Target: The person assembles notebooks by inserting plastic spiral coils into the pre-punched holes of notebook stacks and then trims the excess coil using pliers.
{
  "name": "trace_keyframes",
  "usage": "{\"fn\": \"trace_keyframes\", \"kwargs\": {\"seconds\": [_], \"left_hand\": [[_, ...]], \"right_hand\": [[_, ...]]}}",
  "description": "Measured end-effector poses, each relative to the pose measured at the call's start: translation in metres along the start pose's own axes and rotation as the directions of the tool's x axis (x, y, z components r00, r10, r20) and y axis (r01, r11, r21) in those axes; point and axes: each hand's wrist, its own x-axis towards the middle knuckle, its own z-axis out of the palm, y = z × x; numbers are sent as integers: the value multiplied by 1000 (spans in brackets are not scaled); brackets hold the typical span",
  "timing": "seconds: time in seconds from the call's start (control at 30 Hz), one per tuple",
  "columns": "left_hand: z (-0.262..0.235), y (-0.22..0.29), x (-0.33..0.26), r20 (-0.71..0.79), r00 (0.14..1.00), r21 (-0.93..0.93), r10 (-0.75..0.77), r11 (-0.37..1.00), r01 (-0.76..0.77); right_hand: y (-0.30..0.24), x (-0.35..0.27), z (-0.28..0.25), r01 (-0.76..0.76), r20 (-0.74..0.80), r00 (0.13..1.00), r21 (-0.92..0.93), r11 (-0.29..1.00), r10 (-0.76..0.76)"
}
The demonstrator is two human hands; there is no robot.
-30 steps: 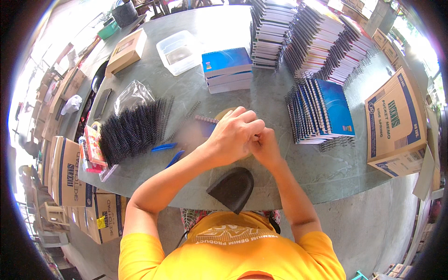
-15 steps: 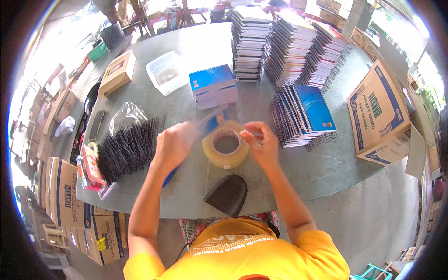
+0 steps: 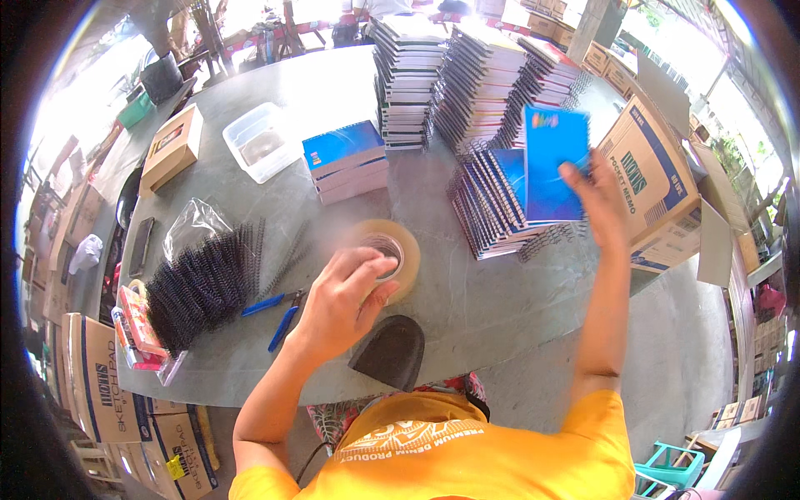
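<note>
Over the grey counter (image 3: 500, 321), the right hand (image 3: 597, 192) grips a rectangular blue notebook (image 3: 552, 150) at the pile of coil-bound blue notebooks (image 3: 490, 202), seemingly finished, the left hand (image 3: 343, 302) half-curled, apparently empty, by a yellowish tape roll (image 3: 407, 265), with blue-topped paper blocks (image 3: 347, 160) and loose black coils (image 3: 204, 285) likely remaining.

Daylight washes out the far tabletop (image 3: 333, 93), and fisheye curvature bends the edges.
</note>
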Motion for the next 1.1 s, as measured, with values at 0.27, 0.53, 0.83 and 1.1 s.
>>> {"fn": "trace_keyframes", "kwargs": {"seconds": [0.27,0.53,0.83,1.1], "left_hand": [[-1,-21,-18,116,989,-10,-95,995,97],[-49,-83,-44,-59,858,399,-510,776,489],[-56,-85,-79,-86,847,500,-524,713,491],[-46,-60,-48,-269,806,70,-527,824,562]], "right_hand": [[54,7,17,-174,124,979,123,977,159],[-59,9,60,379,-207,846,-414,828,-491],[-21,85,309,743,6,602,-371,558,-798],[-66,65,249,329,197,918,108,938,-345]]}}
